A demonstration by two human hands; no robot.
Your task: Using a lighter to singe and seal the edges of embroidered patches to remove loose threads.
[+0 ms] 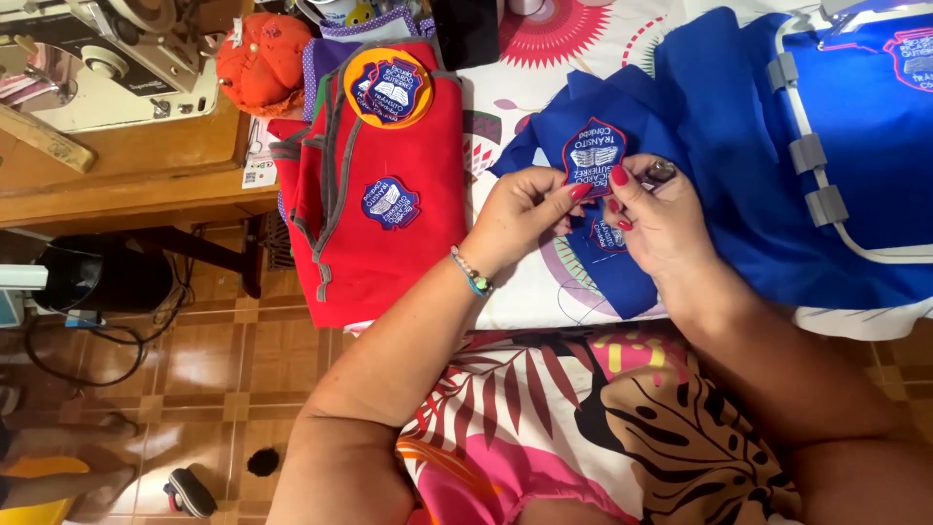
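Embroidered shield patch (594, 156), blue with a red edge, is pinched between both hands over a piece of blue fabric (739, 146) on the work surface. Nearest the camera, the person's lap shows a garment printed with pink, black and tan leaves (583, 428). From there both forearms reach forward. The left hand (520, 219), with a beaded bracelet (472, 273) at the wrist, grips the patch's lower left edge with thumb and forefinger closed narrow on it. The right hand (661, 219), nails painted red, holds the right edge with its fingertips curled tight; a second, smaller patch (608, 236) lies partly hidden under these fingers. Beneath the hands lies a white cloth with floral print (525, 282).

To the left, touching the white cloth's edge, sits a folded red garment with grey trim (389, 253), bearing a blue patch (391, 202) and, further up, another patch on a round orange backing (389, 87). On the right, a white embroidery hoop frame with grey clips (807, 156) rests on the blue fabric. Farthest off, at the upper left, a red pincushion (260, 60) sits beside a cream sewing machine (107, 63) on a wooden table (126, 175), above a tiled floor (233, 379).
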